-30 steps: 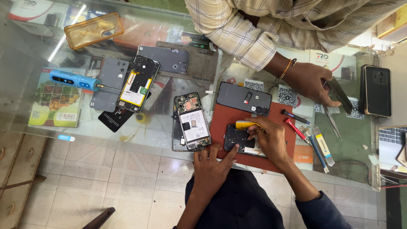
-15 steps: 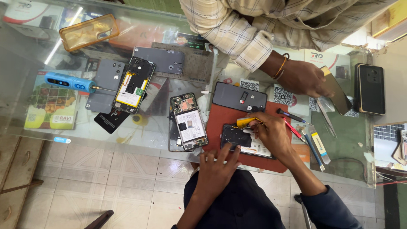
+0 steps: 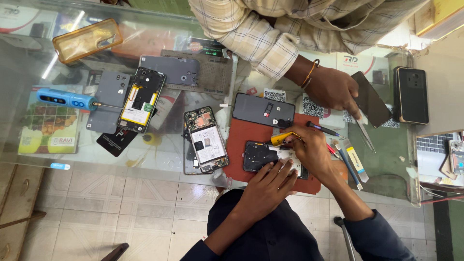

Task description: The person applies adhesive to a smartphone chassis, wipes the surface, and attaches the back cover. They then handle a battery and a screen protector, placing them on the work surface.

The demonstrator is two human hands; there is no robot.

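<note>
An opened dark phone (image 3: 261,155) lies on a red work mat (image 3: 244,140) on the glass counter. My left hand (image 3: 268,186) rests on the phone's near edge, fingers pressing it down. My right hand (image 3: 311,150) grips a yellow-handled screwdriver (image 3: 282,138), its tip over the phone's inside. Across the counter, another person's hand (image 3: 333,89) holds a dark phone (image 3: 371,99) and tweezers (image 3: 363,130).
Left of the mat lie an opened phone (image 3: 205,141), another opened phone (image 3: 141,99), grey back covers (image 3: 170,70), a blue electric screwdriver (image 3: 65,98) and a clear yellowish case (image 3: 87,39). A black phone (image 3: 411,95) sits far right. Small tools (image 3: 350,162) lie right of the mat.
The other person's hand has shifted slightly and turned the dark phone. My hands stay over the opened phone; the view has shifted a little.
</note>
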